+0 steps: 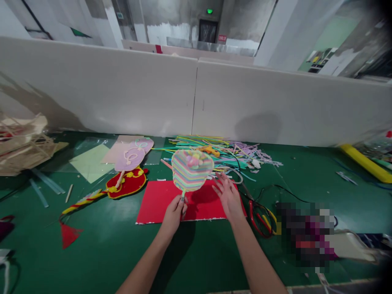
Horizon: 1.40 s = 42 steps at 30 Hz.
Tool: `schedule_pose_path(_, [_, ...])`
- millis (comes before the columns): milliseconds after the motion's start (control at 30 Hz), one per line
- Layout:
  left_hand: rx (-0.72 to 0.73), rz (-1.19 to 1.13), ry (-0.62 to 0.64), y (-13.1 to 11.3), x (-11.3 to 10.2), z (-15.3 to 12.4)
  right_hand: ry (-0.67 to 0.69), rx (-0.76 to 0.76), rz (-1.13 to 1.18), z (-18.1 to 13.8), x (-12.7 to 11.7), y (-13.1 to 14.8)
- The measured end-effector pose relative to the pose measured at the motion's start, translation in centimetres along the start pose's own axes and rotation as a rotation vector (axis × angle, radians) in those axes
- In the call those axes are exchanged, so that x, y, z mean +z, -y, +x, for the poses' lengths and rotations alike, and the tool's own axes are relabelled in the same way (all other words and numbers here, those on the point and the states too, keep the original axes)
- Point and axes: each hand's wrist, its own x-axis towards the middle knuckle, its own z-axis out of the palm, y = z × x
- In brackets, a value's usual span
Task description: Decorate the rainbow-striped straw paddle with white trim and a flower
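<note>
A striped pastel hand fan point(192, 171) with a small pink and yellow flower on its face stands raised in front of me. Its short handle is pinched in the fingers of my left hand point(174, 214). To the right of the fan, my right hand point(228, 194) is held with fingers spread and nothing in it. Beneath both hands lies a red sheet point(159, 200) on the green table. Behind the fan is an orange glue gun point(209, 151), partly hidden.
Pipe cleaners point(245, 153) are heaped at the back. Left lie a red fan point(127, 185) with a tassel and a purple fan point(134, 155). Red-handled scissors point(256, 220) and a black cable lie right. A blurred patch covers something farther right. A white partition point(122, 90) borders the table.
</note>
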Motion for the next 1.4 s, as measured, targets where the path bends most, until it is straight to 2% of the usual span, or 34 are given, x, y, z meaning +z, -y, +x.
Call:
schedule_pose_path(67, [0.007, -0.002, -0.008, -0.2, 0.2, -0.1, 0.006, -0.004, -0.029, 0.0, -0.2, 0.1])
schedule_pose_path(233, [0.026, -0.06, 0.075, -1.1, 0.8, -1.0, -0.005, 0.013, -0.042, 0.0, -0.3, -0.3])
schedule_pose_path(567, [0.067, -0.05, 0.128, -0.6, 1.7, -1.0, -0.019, 0.142, -0.021, 0.0, -0.2, -1.8])
schedule_pose_path(767, [0.076, -0.015, 0.189, -1.1, 1.8, -1.4, 0.011, 0.222, 0.029, -0.4, 0.5, -1.1])
schedule_pose_path(1000, [0.056, 0.024, 0.23, -0.6, 1.8, -1.7, 0.075, 0.319, 0.175, -0.5, 1.0, 0.0])
schedule_pose_path(1100, [0.043, 0.045, 0.266, -0.3, 1.9, -1.9, 0.065, 0.284, 0.149, -0.6, 1.5, 0.3])
schedule_pose_path(1200, [0.035, 0.035, 0.284, -0.2, 2.0, -1.8, 0.07, 0.181, 0.086, -0.8, 2.3, 0.5])
schedule_pose_path(1400, [0.021, 0.03, 0.18, -0.1, 2.3, -1.3, 0.124, 0.073, -0.007, -1.1, 2.7, 0.3])
